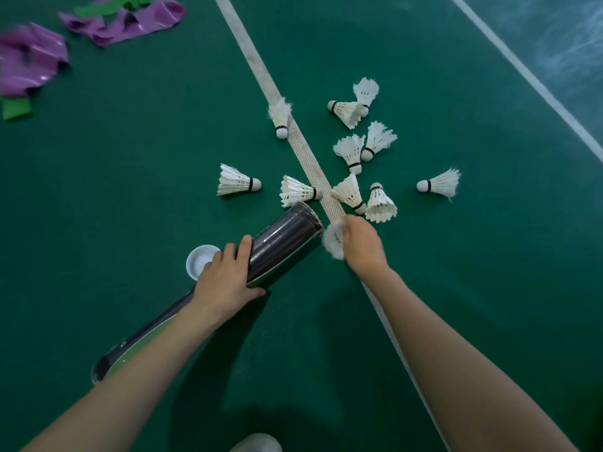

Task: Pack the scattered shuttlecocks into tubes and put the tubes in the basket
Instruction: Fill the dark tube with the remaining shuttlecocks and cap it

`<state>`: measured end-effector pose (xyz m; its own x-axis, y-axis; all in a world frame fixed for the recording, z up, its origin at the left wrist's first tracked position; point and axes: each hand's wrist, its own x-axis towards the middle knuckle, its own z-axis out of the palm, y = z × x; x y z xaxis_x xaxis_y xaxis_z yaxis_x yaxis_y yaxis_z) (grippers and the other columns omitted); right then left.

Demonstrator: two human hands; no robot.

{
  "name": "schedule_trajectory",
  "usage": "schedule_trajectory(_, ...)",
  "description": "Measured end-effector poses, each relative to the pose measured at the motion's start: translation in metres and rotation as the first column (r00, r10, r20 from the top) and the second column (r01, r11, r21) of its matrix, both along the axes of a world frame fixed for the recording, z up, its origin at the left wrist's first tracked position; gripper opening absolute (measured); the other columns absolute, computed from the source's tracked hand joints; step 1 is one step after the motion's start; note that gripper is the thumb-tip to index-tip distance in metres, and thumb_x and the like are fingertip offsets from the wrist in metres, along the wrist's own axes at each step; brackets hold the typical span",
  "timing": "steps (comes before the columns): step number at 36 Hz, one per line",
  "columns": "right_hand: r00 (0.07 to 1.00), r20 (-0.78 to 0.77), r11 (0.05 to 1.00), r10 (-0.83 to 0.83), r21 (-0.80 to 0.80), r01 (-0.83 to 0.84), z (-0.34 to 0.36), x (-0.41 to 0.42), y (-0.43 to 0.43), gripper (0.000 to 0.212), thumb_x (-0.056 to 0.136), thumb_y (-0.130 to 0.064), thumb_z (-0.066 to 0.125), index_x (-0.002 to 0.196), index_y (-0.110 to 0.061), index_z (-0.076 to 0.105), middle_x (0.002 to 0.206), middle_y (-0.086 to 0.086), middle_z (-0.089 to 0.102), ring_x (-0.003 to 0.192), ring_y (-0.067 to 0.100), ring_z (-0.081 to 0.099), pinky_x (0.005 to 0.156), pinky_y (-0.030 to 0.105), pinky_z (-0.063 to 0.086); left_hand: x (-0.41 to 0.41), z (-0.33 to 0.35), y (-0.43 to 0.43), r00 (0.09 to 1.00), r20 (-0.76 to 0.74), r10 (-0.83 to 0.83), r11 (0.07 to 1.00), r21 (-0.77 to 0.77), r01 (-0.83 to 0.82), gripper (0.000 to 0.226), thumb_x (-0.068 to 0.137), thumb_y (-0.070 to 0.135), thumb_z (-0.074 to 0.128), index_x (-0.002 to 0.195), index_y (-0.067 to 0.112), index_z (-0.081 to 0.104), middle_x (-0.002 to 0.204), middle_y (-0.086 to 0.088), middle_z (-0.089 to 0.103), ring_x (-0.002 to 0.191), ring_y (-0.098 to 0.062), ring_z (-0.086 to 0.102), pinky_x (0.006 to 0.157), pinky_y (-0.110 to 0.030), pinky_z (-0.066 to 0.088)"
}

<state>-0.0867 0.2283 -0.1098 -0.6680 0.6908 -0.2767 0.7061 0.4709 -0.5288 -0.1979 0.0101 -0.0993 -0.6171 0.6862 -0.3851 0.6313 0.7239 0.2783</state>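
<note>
Left hand (225, 278): tube (284, 239), right hand (363, 246): probably shuttlecock (332, 244)

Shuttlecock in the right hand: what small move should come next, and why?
Probably push the shuttlecock into the tube. The right hand holds it just beside the tube's open end, the left hand grips the tube, and the cap lies off on the floor.

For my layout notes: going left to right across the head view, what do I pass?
In order: purple sheet, white lid, left hand, open end of the tube, held shuttlecock, right hand, lone shuttlecock at far right. The clustered shuttlecocks overlap, so they're left out.
</note>
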Motion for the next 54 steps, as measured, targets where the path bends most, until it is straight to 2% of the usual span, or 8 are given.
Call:
schedule_trajectory(7, 0.835, -0.32, 0.894, -0.448, -0.183, 0.41, 0.043, 0.02, 0.022, 0.012, 0.1, -0.018, 0.045, 0.111, -0.019, 0.05, 0.087, -0.008, 0.052, 0.071, 0.005, 0.054, 0.059, 0.02, 0.047, 0.009, 0.008, 0.011, 0.999, -0.039, -0.023, 0.998, 0.052, 0.025, 0.102, 0.078, 0.052, 0.071, 0.15, 0.016, 0.008, 0.132, -0.008, 0.041, 0.115, -0.026, 0.046, 0.09, -0.037, 0.044)
schedule_trajectory(12, 0.672, -0.409, 0.786, -0.617, -0.37, 0.496, 0.062, 0.02, 0.038, 0.01, 0.097, -0.016, 0.05, 0.103, -0.023, 0.056, 0.1, -0.004, 0.056, 0.089, 0.011, 0.058, 0.08, 0.028, 0.053, 0.015, 0.016, 0.016, 0.998, -0.036, -0.042, 0.996, 0.083, 0.045, 0.103, 0.078, 0.053, 0.07, 0.151, 0.018, 0.007, 0.135, -0.006, 0.039, 0.116, -0.025, 0.045, 0.09, -0.035, 0.043)
schedule_trajectory(20, 0.907, -0.223, 0.818, -0.356, -0.543, 0.188, 0.079, 0.023, 0.023, 0.022, 0.1, -0.022, 0.044, 0.102, -0.014, 0.064, 0.101, 0.004, 0.066, 0.088, 0.012, 0.058, 0.086, 0.031, 0.048, 0.026, 0.031, 0.02, 0.994, -0.055, -0.094, 0.972, 0.213, 0.103, 0.102, 0.076, 0.049, 0.074, 0.152, 0.02, 0.014, 0.136, -0.004, 0.042, 0.117, -0.026, 0.045, 0.092, -0.036, 0.041)
schedule_trajectory(26, 0.87, -0.356, 0.825, -0.342, -0.556, 0.097, 0.085, 0.028, 0.006, 0.062, 0.092, -0.067, 0.018, 0.145, -0.037, 0.03, 0.15, -0.006, 0.038, 0.138, 0.014, 0.034, 0.116, 0.04, 0.019, 0.03, 0.035, 0.021, 0.995, -0.055, -0.084, 0.965, 0.244, 0.094, 0.102, 0.073, 0.048, 0.077, 0.151, 0.021, 0.018, 0.135, -0.004, 0.044, 0.118, -0.026, 0.046, 0.09, -0.037, 0.042)
schedule_trajectory(38, 0.921, -0.287, 0.77, -0.264, -0.638, 0.022, 0.073, 0.025, -0.01, 0.081, 0.08, -0.079, 0.007, 0.141, -0.038, 0.041, 0.147, -0.002, 0.043, 0.139, 0.015, 0.029, 0.116, 0.046, 0.011, 0.028, 0.035, 0.027, 0.994, -0.072, -0.078, 0.968, 0.234, 0.093, 0.1, 0.074, 0.047, 0.076, 0.151, 0.021, 0.018, 0.134, -0.003, 0.043, 0.118, -0.026, 0.046, 0.089, -0.037, 0.041)
schedule_trajectory(46, 0.859, -0.294, 0.886, -0.419, -0.34, 0.315, 0.05, 0.015, 0.02, 0.041, 0.101, -0.042, 0.032, 0.13, -0.021, 0.053, 0.135, 0.007, 0.045, 0.121, 0.017, 0.044, 0.107, 0.037, 0.033, 0.017, 0.023, 0.041, 1.0, 0.003, -0.013, 0.99, 0.14, 0.012, 0.101, 0.074, 0.049, 0.075, 0.149, 0.021, 0.013, 0.131, -0.006, 0.042, 0.114, -0.028, 0.047, 0.088, -0.04, 0.045)
schedule_trajectory(51, 0.918, -0.084, 0.89, -0.389, -0.293, 0.35, 0.031, 0.001, 0.044, 0.046, 0.099, -0.03, 0.041, 0.144, -0.024, 0.034, 0.133, 0.008, 0.045, 0.08, 0.011, 0.051, 0.07, 0.028, 0.041, 0.012, 0.017, 0.045, 0.999, 0.03, 0.027, 0.994, 0.107, -0.03, 0.1, 0.073, 0.048, 0.076, 0.146, 0.019, 0.014, 0.127, -0.008, 0.044, 0.111, -0.029, 0.048, 0.084, -0.041, 0.047)
schedule_trajectory(54, 0.929, -0.021, 0.892, -0.369, -0.291, 0.347, 0.025, -0.008, 0.048, 0.05, 0.098, -0.028, 0.044, 0.146, -0.017, 0.034, 0.142, 0.01, 0.043, 0.11, 0.022, 0.053, 0.091, 0.031, 0.041, 0.013, 0.013, 0.047, 0.999, 0.047, 0.005, 0.996, 0.087, -0.009, 0.099, 0.073, 0.048, 0.077, 0.145, 0.019, 0.016, 0.125, -0.009, 0.045, 0.109, -0.029, 0.049, 0.085, -0.041, 0.047)
